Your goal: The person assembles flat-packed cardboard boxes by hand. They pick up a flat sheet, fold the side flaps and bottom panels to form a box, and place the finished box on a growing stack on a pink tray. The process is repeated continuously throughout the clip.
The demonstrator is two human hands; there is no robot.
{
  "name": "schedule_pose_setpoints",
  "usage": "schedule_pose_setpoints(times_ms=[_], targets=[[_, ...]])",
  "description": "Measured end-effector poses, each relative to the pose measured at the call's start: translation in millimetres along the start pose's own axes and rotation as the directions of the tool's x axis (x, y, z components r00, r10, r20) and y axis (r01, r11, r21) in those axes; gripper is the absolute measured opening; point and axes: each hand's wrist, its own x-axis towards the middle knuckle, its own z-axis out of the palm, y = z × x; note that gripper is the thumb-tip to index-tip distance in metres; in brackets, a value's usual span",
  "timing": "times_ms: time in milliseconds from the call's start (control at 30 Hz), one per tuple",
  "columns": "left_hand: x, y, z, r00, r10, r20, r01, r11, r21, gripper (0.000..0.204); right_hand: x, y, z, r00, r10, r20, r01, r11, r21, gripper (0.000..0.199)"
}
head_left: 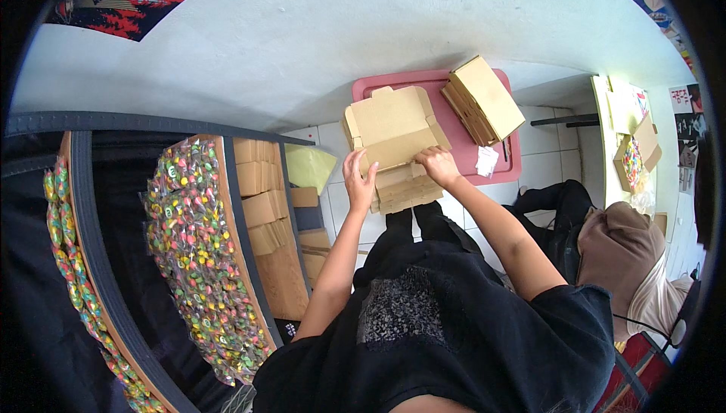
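Note:
In front of me an open cardboard box (389,120) has its tabbed lid raised toward the wall. It rests on more flattened or folded cardboard near the edge of a pink table. My left hand (358,178) grips the box's near left corner, thumb inside and fingers along the outer side. At the near right corner, my right hand (437,165) is closed with fingertips pinched on the cardboard edge. What lies under those right fingertips is hidden.
A stack of closed cardboard boxes (488,103) stands on the pink table (431,79), near white paper slips (486,161). At left, a shelf carries bagged colourful candies (200,254) and folded cartons (261,186). Another person (620,262) sits at right, by an open candy box (634,157).

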Motion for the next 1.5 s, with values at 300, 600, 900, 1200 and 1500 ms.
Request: schedule_pose_setpoints(times_ms=[300,600,900,1200,1500], targets=[[-21.0,-22.3,-6.6,0.887,-0.427,0.176,0.46,0.849,-0.259,0.033,4.0,-3.7,-11.4,0.997,0.07,-0.037,-0.059,0.97,0.235,0.016],[-17.5,-10.4,-14.3,0.957,-0.112,0.269,0.154,0.978,-0.141,0.014,2.4,13.6,-4.4,0.998,-0.023,-0.064,0.046,0.919,0.392,0.016],[-44.7,-22.8,8.5,0.882,-0.092,0.462,0.042,0.992,0.117,0.013,-19.7,5.5,12.3,0.989,0.092,-0.119,-0.056,0.959,0.279,0.022],[-39.6,-24.7,12.0,0.908,-0.153,0.39,0.147,0.988,0.044,0.016,-11.4,33.5,24.4,0.78,0.563,-0.274,-0.408,0.789,0.46,0.04],[-16.8,-45.0,48.8,0.922,-0.374,0.103,0.378,0.925,-0.029,0.032,9.9,23.4,11.3,0.764,0.614,-0.196,-0.517,0.766,0.383,0.029]])
